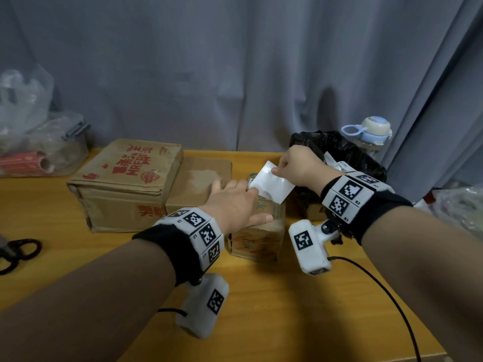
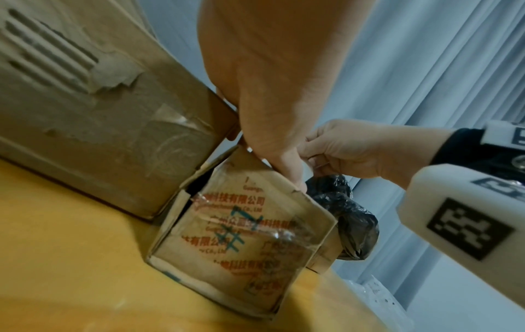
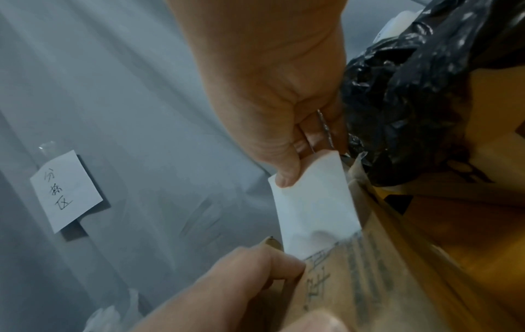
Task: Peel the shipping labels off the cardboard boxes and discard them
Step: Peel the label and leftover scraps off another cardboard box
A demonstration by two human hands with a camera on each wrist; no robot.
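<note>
A small brown cardboard box [image 1: 257, 239] [image 2: 241, 235] stands mid-table. A white shipping label [image 1: 274, 182] [image 3: 315, 209] is lifted off its top, the lower edge still stuck to the cardboard. My right hand [image 1: 281, 168] [image 3: 295, 173] pinches the label's upper edge between thumb and fingers. My left hand [image 1: 245, 202] holds the box from the top, fingers over its far edge and thumb [image 2: 284, 166] down the near side. A black rubbish bag [image 1: 339, 150] [image 3: 412, 101] sits just behind my right hand.
Two larger cardboard boxes, one with red print [image 1: 125, 184] and one plain [image 1: 201, 178], lie left of the small box. Black scissors [image 1: 18, 253] are at the left edge. A clear plastic bin [image 1: 39, 150] and a bottle [image 1: 371, 134] stand at the back. A cable [image 1: 379, 283] trails on the right.
</note>
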